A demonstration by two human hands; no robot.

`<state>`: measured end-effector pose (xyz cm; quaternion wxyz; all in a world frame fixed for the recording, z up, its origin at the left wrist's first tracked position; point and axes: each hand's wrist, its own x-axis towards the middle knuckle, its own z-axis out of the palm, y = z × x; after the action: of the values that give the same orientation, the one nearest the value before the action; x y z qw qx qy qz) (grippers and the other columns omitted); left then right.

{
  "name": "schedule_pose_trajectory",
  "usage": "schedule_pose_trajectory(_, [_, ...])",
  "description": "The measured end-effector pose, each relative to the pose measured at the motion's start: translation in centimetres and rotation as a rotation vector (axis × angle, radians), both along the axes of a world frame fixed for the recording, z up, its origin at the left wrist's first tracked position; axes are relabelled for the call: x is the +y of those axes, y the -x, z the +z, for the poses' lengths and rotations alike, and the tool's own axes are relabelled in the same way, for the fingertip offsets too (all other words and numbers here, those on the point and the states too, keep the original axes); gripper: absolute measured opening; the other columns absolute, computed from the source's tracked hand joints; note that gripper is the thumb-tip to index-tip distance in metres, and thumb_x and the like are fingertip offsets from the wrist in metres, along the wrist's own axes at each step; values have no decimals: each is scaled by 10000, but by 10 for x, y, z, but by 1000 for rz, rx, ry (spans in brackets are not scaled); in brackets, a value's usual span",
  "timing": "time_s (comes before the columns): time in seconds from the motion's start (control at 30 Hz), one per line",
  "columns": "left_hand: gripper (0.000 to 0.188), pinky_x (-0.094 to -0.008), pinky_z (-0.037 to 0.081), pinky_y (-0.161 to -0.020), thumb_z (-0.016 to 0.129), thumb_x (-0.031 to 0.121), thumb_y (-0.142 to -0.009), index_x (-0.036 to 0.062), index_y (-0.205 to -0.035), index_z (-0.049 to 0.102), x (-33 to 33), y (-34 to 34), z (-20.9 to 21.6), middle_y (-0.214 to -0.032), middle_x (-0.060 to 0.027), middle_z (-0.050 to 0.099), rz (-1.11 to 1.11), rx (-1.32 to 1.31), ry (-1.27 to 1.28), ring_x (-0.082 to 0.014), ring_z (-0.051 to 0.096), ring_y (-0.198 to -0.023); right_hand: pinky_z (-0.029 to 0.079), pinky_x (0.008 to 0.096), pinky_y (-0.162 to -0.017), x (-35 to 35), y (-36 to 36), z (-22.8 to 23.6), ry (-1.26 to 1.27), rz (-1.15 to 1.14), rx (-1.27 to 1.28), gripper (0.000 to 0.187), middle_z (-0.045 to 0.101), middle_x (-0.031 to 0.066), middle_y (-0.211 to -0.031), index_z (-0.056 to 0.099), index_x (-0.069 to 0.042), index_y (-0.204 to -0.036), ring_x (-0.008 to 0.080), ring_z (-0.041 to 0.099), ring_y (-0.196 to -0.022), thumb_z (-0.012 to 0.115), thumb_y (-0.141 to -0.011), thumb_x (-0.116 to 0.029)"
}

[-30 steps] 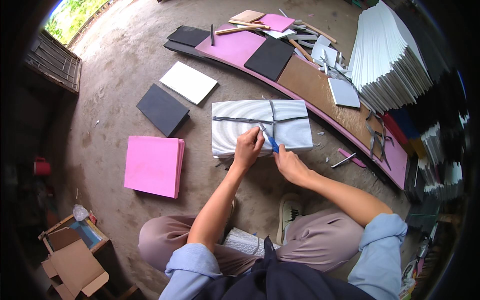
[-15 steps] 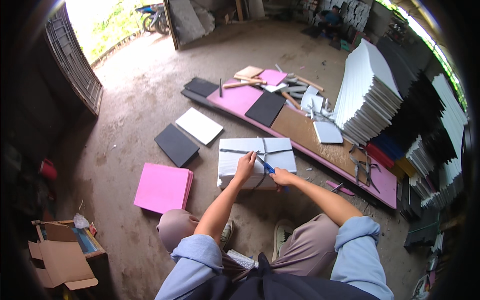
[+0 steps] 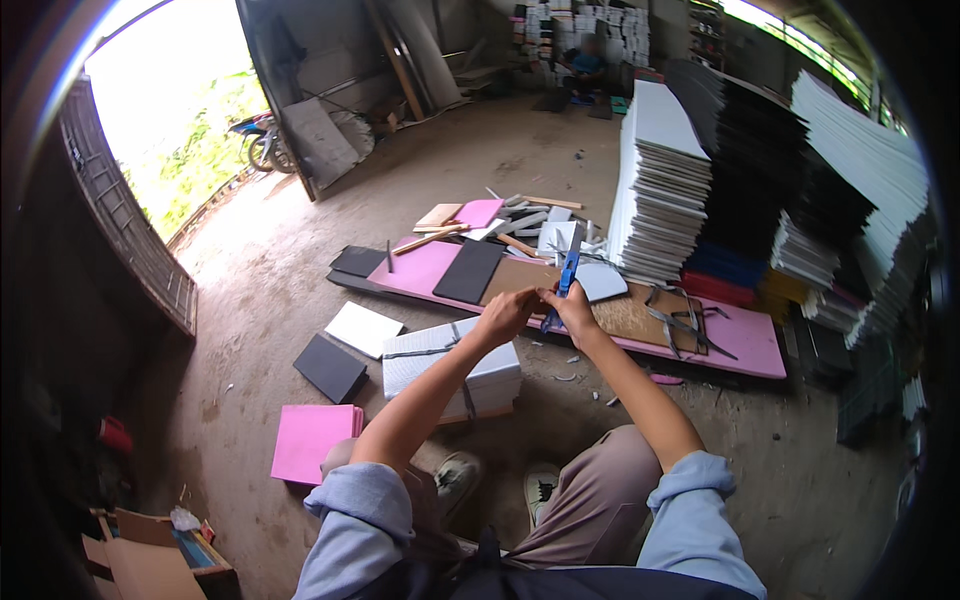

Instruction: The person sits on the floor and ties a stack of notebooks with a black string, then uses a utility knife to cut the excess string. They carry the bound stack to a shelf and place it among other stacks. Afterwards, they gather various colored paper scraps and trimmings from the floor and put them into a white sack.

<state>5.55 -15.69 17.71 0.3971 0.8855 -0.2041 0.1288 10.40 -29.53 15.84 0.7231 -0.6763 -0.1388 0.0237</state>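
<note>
My right hand [image 3: 577, 308] is closed round a blue-handled cutter knife [image 3: 569, 270], its grey blade pointing up and away from me. The handle's lower end shows below the fist. My left hand [image 3: 507, 314] is closed, its fingertips meeting the right hand beside the knife; whatever they pinch, if anything, is hidden. Below and left of the hands rests a stack of white foam sheets [image 3: 495, 378], bound crosswise with dark strapping [image 3: 420, 352]. My left forearm crosses in front of the stack.
Pink sheets [image 3: 312, 440], a black block [image 3: 330, 367] and a white sheet [image 3: 364, 329] lie left. A long pink board [image 3: 745, 335] bears a brown panel [image 3: 640, 322] and strap pieces. Tall white stacks [image 3: 660, 190] stand right. Another person [image 3: 585, 68] sits far back.
Both hands have lifted off the strapped stack and moved away from me. The knife has swung from lying over the strap to pointing upward. My view has tilted up and turned.
</note>
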Motion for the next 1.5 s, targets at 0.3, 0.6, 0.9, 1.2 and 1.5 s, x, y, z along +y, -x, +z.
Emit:
schedule_pose_trajectory(0.3, [146, -367, 434, -640, 413, 90, -852, -14, -882, 510, -78, -68, 20, -751, -154, 568, -228, -74, -271, -287, 565, -705, 485, 263, -548, -100, -42, 3, -286, -55, 167, 299, 512, 38, -730, 412, -50, -851, 144, 567, -615, 683, -726, -45])
schedule_pose_trajectory(0.6, [226, -402, 421, -606, 405, 166, -873, -7, -791, 526, -108, -127, -16, -687, -187, 559, -392, -55, -116, -348, 549, -652, 518, 282, -699, -144, -69, -14, -272, -15, 239, 241, 591, 96, -817, 433, -26, -834, 190, 618, -768, 622, -723, 74])
schedule_pose_trajectory(0.9, [161, -406, 442, -644, 366, 74, -848, 5, -888, 507, -75, -165, -59, -740, -179, 572, -301, 7, -142, -339, 586, -722, 518, 280, -497, -194, -135, -40, 351, -323, -150, 219, 580, 101, -682, 452, 9, -818, 168, 623, -588, 637, -701, 30])
schedule_pose_trajectory(1.2, [173, -408, 418, -667, 545, 254, -813, 142, -797, 676, -46, -251, -74, -911, -127, 517, 292, -401, -506, -307, 553, -854, 469, 287, -526, -215, -196, -48, 302, -776, -389, 159, 623, 92, -711, 473, -8, -814, 171, 633, -585, 621, -761, -32])
schedule_pose_trajectory(1.5, [239, -417, 463, -719, 652, 186, -742, 0, -892, 654, -69, -307, -192, -860, -218, 589, 301, 149, -51, -364, 587, -794, 432, 412, -715, -148, -254, -198, 604, -715, -245, 198, 526, 157, -869, 462, 9, -812, 305, 550, -851, 634, -741, -56])
